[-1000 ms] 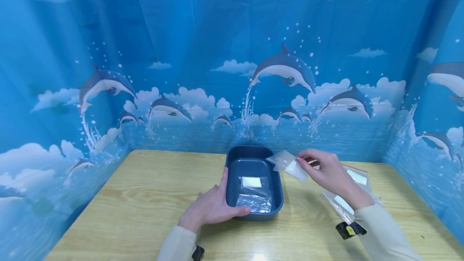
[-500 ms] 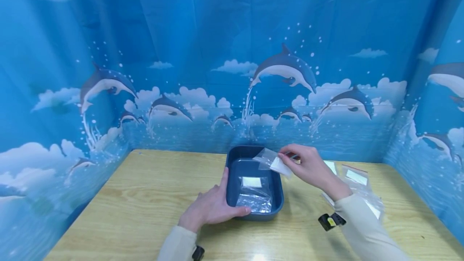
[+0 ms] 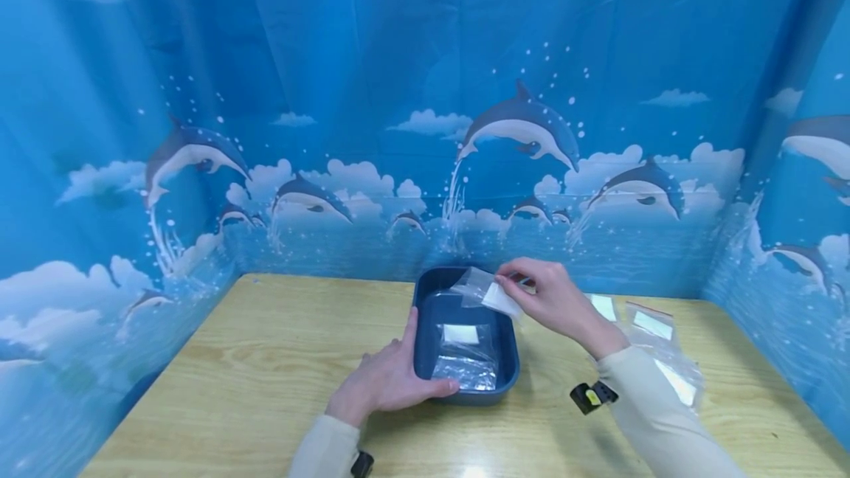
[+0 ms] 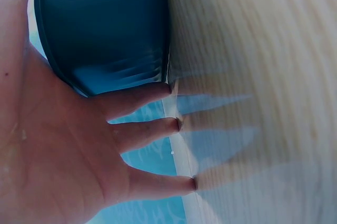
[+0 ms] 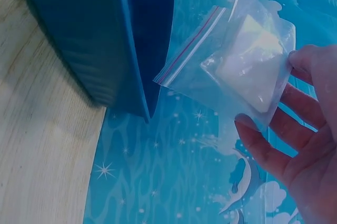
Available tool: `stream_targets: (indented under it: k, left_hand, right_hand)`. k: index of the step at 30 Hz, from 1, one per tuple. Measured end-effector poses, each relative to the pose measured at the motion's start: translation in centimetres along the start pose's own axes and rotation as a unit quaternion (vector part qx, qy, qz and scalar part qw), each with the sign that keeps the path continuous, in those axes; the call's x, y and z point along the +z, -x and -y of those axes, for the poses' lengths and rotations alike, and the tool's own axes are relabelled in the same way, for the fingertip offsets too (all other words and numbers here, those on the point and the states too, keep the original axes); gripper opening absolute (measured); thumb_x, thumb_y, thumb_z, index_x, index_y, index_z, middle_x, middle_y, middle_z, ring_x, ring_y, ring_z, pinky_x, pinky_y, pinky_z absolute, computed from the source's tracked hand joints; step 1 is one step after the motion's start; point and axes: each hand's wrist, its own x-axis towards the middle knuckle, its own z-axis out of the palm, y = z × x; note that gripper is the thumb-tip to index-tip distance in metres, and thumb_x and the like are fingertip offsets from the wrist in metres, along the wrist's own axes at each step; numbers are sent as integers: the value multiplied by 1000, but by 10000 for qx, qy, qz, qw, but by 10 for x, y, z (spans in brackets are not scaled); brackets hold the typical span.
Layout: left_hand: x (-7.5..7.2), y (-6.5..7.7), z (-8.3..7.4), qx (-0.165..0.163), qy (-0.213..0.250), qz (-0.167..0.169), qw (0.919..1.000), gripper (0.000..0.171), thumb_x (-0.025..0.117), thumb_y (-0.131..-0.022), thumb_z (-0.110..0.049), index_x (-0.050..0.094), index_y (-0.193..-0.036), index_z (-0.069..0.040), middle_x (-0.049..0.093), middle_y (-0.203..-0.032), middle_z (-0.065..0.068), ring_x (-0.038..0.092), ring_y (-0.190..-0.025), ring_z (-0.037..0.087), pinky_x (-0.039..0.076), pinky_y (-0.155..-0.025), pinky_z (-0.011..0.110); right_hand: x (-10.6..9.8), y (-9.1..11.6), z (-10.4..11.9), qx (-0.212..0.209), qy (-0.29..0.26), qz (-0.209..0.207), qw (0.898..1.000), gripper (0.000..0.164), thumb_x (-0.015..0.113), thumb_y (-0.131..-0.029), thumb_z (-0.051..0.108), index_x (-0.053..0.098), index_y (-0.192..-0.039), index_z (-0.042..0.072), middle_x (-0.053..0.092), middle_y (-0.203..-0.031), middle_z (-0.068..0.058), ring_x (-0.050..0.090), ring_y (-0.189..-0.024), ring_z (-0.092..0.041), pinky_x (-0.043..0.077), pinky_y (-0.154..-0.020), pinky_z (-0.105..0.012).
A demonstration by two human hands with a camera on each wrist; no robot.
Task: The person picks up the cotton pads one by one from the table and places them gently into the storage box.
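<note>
The left hand [image 3: 385, 382] lies flat against the blue tub [image 3: 425, 316], fingers straight. Beyond it, the right hand [image 3: 554, 301] pinches a little zip bag [image 3: 488, 293] over the tub's far edge. The floppy bag might slip and miss, landing on the tabletop [image 3: 265, 367].

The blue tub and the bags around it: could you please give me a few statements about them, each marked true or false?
1. The right hand holds a clear bag above the tub. True.
2. The tub is empty. False: a clear bag with a white square lies inside it.
3. The left hand rests against the tub's near left side. True.
4. The held bag has a blue zip strip. False: the right wrist view shows a red one.
5. More bags lie on the table to the right of the tub. True.
6. The tub sits on a black table. False: the table is light wood.
</note>
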Motion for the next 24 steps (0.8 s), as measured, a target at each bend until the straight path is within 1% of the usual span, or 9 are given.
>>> stream_targets:
  k: [3,7,14,20,24]
  left_hand:
    - [0,0,0,19,26,2,10000,138,69,-70,-85,-4,-166,-18,52,-150,27,58,-132,43,34,-112,75]
    - [-1,0,0,13,46,20,10000,138,68,-70,-85,-5,-166,-18,52,-151,27,57,-133,43,34,-113,76]
    - [-1,0,0,-2,36,39,10000,138,68,-70,-85,-6,-166,-19,53,-149,26,59,-130,41,36,-112,75]
    - [0,-1,0,-55,21,64,10000,138,68,-69,-86,-6,-166,-19,52,-151,26,59,-131,41,34,-113,75]
    - [0,0,0,-63,17,74,10000,138,68,-70,-86,-6,-166,-20,52,-151,26,59,-131,41,33,-113,76]
  right_hand:
    - [3,-3,1,-32,-69,-12,10000,10,68,-99,10,76,-103,13,77,-98,0,71,-82,-11,63,-72,-27]
    - [9,-9,3,37,-139,63,9999,9,68,-99,12,76,-103,13,77,-98,0,71,-84,-10,63,-73,-27]
    - [30,-12,-1,-16,-157,240,9996,7,69,-98,12,76,-100,13,76,-94,1,68,-79,-6,61,-71,-25]
    - [46,-10,-5,182,-197,717,9971,8,68,-99,13,76,-101,13,76,-93,1,65,-78,-3,58,-69,-22]
    - [51,-9,-5,316,-200,1027,9940,9,67,-99,13,76,-102,13,76,-94,0,65,-78,-6,55,-66,-19]
